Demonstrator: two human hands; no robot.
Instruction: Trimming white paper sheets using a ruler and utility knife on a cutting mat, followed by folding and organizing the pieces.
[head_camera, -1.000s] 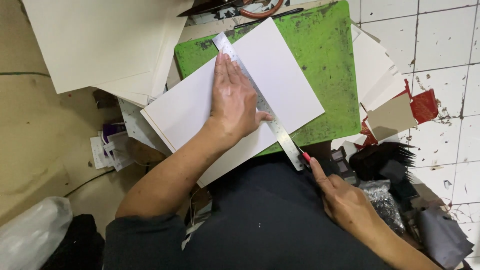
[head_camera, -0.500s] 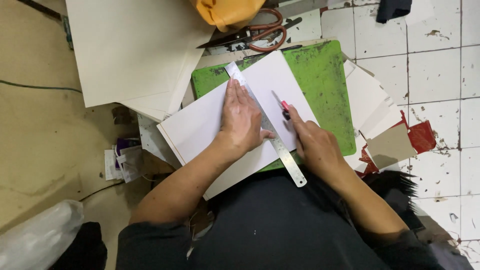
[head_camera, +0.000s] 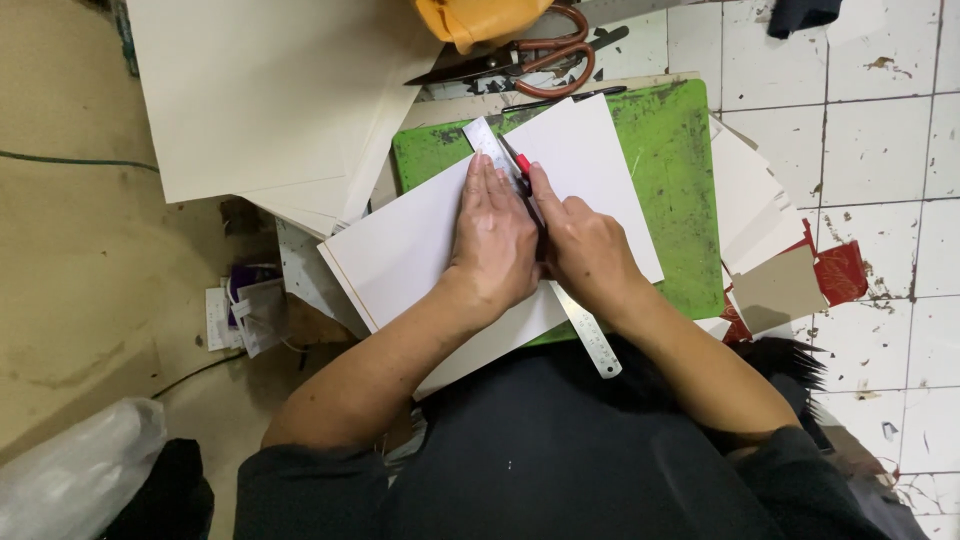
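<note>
A white sheet of card (head_camera: 410, 250) lies slanted on a green cutting mat (head_camera: 675, 190). A metal ruler (head_camera: 590, 335) runs diagonally across the sheet. My left hand (head_camera: 495, 240) presses flat on the ruler and sheet, fingers pointing away from me. My right hand (head_camera: 585, 245) is right beside it and grips a red-handled craft knife (head_camera: 522, 165), whose tip rests against the ruler's edge near the sheet's far end.
Large scissors (head_camera: 530, 60) with brown handles lie beyond the mat beside an orange object (head_camera: 480, 20). A stack of cream boards (head_camera: 270, 90) sits at the upper left. Card offcuts (head_camera: 775, 285) and red scraps (head_camera: 840, 270) lie on the tiled floor at right. A plastic bag (head_camera: 70, 475) is at lower left.
My right hand rose from near my lap, carrying the knife up along the ruler to the sheet's far end. My left hand stayed pressed on the ruler.
</note>
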